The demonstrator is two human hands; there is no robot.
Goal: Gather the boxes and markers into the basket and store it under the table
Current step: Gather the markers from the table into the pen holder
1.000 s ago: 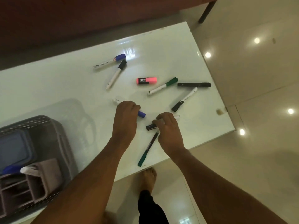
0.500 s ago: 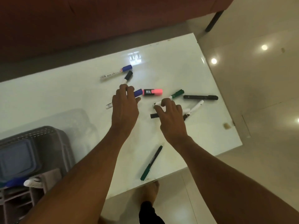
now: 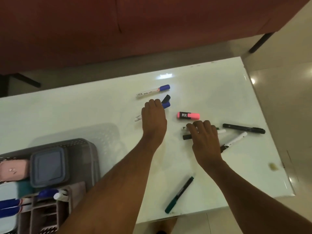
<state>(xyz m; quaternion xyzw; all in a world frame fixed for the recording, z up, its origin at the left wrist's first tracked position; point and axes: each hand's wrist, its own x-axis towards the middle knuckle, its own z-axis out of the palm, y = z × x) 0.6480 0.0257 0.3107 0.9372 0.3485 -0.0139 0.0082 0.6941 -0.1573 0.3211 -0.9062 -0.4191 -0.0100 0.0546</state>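
White-barrelled, dark-capped markers [image 3: 152, 90] lie scattered on glossy table [image 3: 84, 112].

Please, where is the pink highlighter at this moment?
In the head view the pink highlighter lies flat on the white table, between the left hand and the right hand, touching neither.
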